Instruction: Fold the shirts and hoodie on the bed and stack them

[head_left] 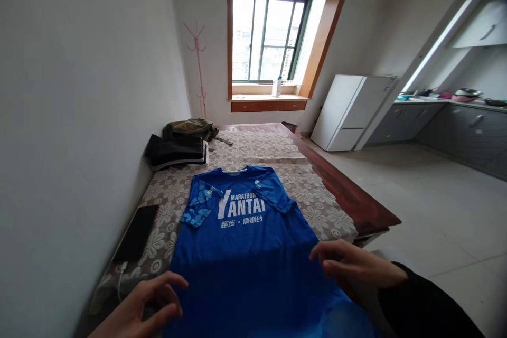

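Note:
A blue T-shirt (245,243) with white "Marathon Yantai" lettering lies spread face up on a table, its collar at the far end and its lower part running toward me. Both short sleeves fold inward over the chest. My left hand (148,301) hovers at the shirt's lower left edge, fingers curved and apart, with nothing seen in it. Over the right edge is my right hand (348,264), thumb and fingers parted and likewise holding nothing that shows. Whether its fingertips touch the cloth I cannot tell.
A floral tablecloth (320,216) covers much of the dark red table (356,195). On the left lie a black phone (137,233) with a white cable (122,277), folded dark clothes (178,150) and a backpack (190,128). A white fridge (348,111) stands beyond, right.

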Tool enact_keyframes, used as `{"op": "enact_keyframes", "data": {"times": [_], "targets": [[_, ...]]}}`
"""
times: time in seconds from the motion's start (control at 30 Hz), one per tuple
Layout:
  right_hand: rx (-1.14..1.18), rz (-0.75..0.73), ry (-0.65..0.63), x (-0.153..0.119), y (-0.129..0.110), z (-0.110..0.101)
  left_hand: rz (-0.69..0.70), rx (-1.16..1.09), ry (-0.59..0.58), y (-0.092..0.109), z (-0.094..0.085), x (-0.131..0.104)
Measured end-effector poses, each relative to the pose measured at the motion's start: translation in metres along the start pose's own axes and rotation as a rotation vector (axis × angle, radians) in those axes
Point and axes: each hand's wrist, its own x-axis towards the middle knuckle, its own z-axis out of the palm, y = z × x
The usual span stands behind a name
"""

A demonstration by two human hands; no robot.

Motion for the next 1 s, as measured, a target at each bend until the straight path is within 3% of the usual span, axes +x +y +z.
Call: {"op": "enact_keyframes", "data": {"times": [0.17, 0.27, 0.43, 0.6, 0.8, 1.0], "targets": [[-0.248, -0.154, 0.311, 0.066, 0.018, 0.006, 0.036, 0.253, 0.346, 0.003, 0.008, 0.068], [-0.339, -0.242, 0.435, 0.093, 0.033, 0.017, 0.121, 0.426, 0.399, -0.007, 0.025, 0.089], [-0.446, -0.304, 0.562, 0.101, 0.056, 0.036, 0.235, 0.561, 0.5, -0.035, 0.037, 0.09], [-0.431, -0.19, 0.681, 0.106, 0.071, 0.019, 0.025, 0.514, 0.719, -0.055, 0.014, 0.086], [-0.52, 0.128, 0.849, 0.13, 0.092, -0.008, -0.103, 0.562, 0.707, -0.038, -0.002, 0.104], [-0.594, 0.16, 0.881, 0.128, 0.111, -0.001, -0.13, 0.636, 0.708, -0.025, 0.006, 0.11]]}}
